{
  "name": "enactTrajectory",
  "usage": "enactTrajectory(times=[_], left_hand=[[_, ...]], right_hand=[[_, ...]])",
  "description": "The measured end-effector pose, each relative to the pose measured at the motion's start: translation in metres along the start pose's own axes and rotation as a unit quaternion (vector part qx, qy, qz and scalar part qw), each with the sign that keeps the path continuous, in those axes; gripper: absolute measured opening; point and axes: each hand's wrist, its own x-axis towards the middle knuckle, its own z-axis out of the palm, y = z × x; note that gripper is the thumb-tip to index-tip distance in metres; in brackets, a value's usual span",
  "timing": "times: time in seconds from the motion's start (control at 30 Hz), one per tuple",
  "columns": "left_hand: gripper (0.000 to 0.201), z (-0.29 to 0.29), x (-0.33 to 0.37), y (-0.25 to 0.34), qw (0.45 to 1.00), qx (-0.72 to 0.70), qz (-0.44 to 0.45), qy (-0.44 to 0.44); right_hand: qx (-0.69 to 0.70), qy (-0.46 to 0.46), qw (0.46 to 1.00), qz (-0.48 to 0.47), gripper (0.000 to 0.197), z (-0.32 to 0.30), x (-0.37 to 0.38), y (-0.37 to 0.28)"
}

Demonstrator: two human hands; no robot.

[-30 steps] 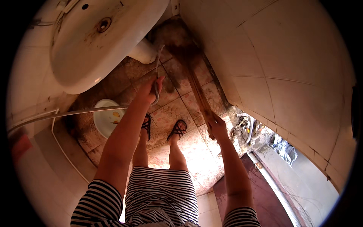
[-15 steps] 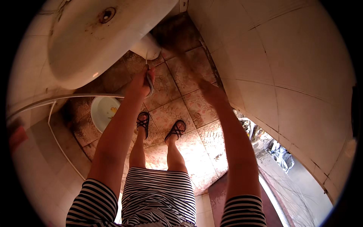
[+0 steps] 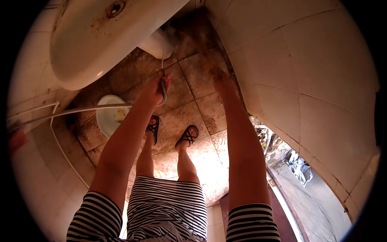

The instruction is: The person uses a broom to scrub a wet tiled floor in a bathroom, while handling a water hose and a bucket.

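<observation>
My left hand (image 3: 155, 89) is closed around the end of a ribbed metal shower hose (image 3: 164, 90), beside the sink's pedestal. A thin stream of water (image 3: 162, 63) runs from the hose end toward the pedestal base (image 3: 158, 43). Out to the right, near the wall's foot, my right hand (image 3: 224, 82) grips a brownish bundle of thin strands like a stick broom (image 3: 206, 56). Its far end is blurred and lost in the dark corner behind the pedestal.
A white sink (image 3: 100, 44) overhangs the upper left. Below it, a white basin (image 3: 108, 117) holding yellowish bits stands on the patterned tile floor (image 3: 173, 94). A tiled wall (image 3: 278, 68) bounds the right side; rubbish and a bluish plastic bag (image 3: 298, 167) lie beyond the opening.
My right hand has moved up and slightly left with the blurred stick broom. My left hand has shifted slightly right, and the water stream has moved with it.
</observation>
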Motion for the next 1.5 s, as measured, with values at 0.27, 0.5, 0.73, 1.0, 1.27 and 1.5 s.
enactTrajectory(times=[0.27,0.5,0.73,1.0,1.27,1.5], left_hand=[[0.025,-0.03,-0.014,-0.011,0.994,0.092,-0.035,0.042],[0.022,-0.113,-0.05,0.033,0.987,0.062,0.003,0.149],[0.026,-0.162,-0.097,0.066,0.971,0.204,-0.043,0.115],[0.021,-0.181,-0.109,0.119,0.979,0.083,-0.055,0.179],[0.025,-0.224,-0.125,0.242,0.99,-0.007,0.062,0.127],[0.025,-0.239,-0.124,0.298,0.978,0.158,0.02,0.136]], right_hand=[[-0.117,0.016,0.974,-0.191,0.046,0.051,-0.212,0.207],[0.426,-0.193,0.817,0.336,0.042,0.009,-0.35,0.067],[0.662,-0.156,0.574,0.456,0.027,-0.022,-0.427,0.031],[0.707,-0.264,0.426,0.499,0.035,0.078,-0.359,-0.084],[0.655,-0.445,0.425,0.438,0.034,0.132,-0.346,-0.185],[0.639,-0.34,0.54,0.43,0.034,0.061,-0.419,-0.214]])
